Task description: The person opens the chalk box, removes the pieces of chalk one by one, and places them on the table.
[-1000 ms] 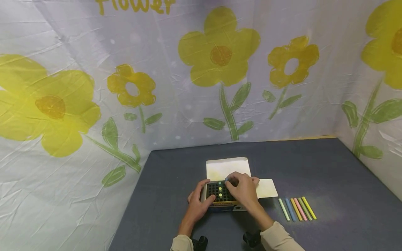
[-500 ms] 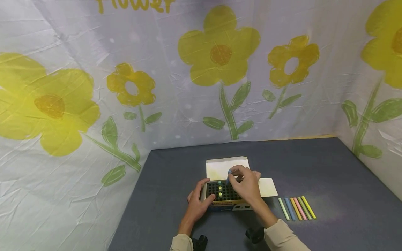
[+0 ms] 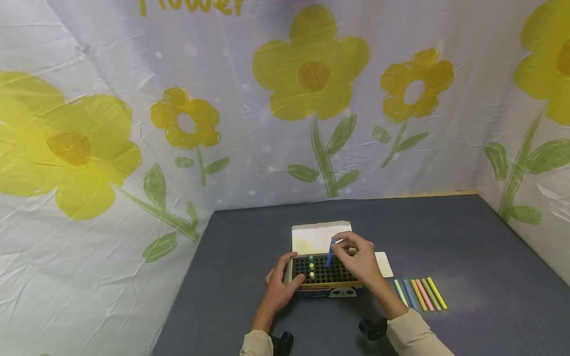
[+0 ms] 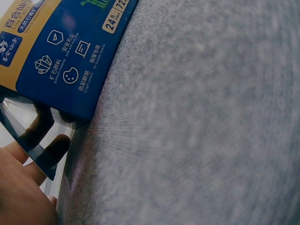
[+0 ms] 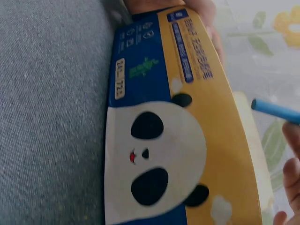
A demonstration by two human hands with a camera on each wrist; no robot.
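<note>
A blue and yellow box (image 3: pixel 327 286) with a panda print stands with its white lid flaps up, its black grid of holes (image 3: pixel 320 269) holding several chalk tops in one column. My left hand (image 3: pixel 279 291) grips the box's left end, thumb on the near edge; the left wrist view shows that hand (image 4: pixel 23 187) at the box's end. My right hand (image 3: pixel 360 259) pinches a blue chalk stick (image 3: pixel 330 253) by its upper end, tilted over the grid. In the right wrist view the blue chalk (image 5: pixel 276 111) is beside the box (image 5: pixel 225 140), fingers (image 5: pixel 291 178) near it.
Several chalk sticks (image 3: pixel 421 295) in white, blue, orange, pink, green and yellow lie side by side on the dark table (image 3: pixel 485 277), right of the box. Behind the table hangs a cloth (image 3: pixel 267 148) printed with yellow flowers.
My right hand has drawn the blue chalk up from the grid and moved it a little to the right. The left hand stays on the box.
</note>
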